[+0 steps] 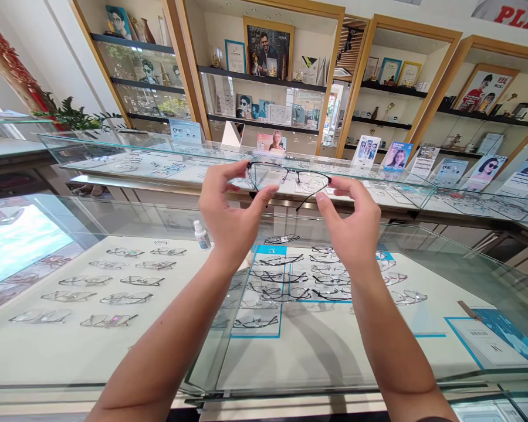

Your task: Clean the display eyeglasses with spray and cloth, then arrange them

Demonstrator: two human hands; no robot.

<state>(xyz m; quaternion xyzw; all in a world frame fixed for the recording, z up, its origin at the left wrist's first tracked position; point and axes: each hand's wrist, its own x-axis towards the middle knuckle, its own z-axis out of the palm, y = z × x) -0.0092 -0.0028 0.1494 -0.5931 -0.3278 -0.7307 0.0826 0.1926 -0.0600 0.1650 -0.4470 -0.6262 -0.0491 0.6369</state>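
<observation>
Raised above the glass counter is a pair of eyeglasses (293, 170) with a dark upper rim and clear lenses. My left hand (231, 205) pinches its left end between thumb and fingers. On the other side, my right hand (349, 220) grips the right end near the hinge. The temples point away and downward. Below my hands, several glasses (286, 293) lie in rows on a white and blue display board (256, 327). A small white bottle (202, 235) stands beside my left wrist.
More eyeglasses (125, 298) lie in rows in the left part of the glass case. Across from me runs a second glass counter (391, 196) with upright cards (397, 157) on it. Wood-framed shelves (264, 82) line the wall. A leaflet (488, 343) lies at the right.
</observation>
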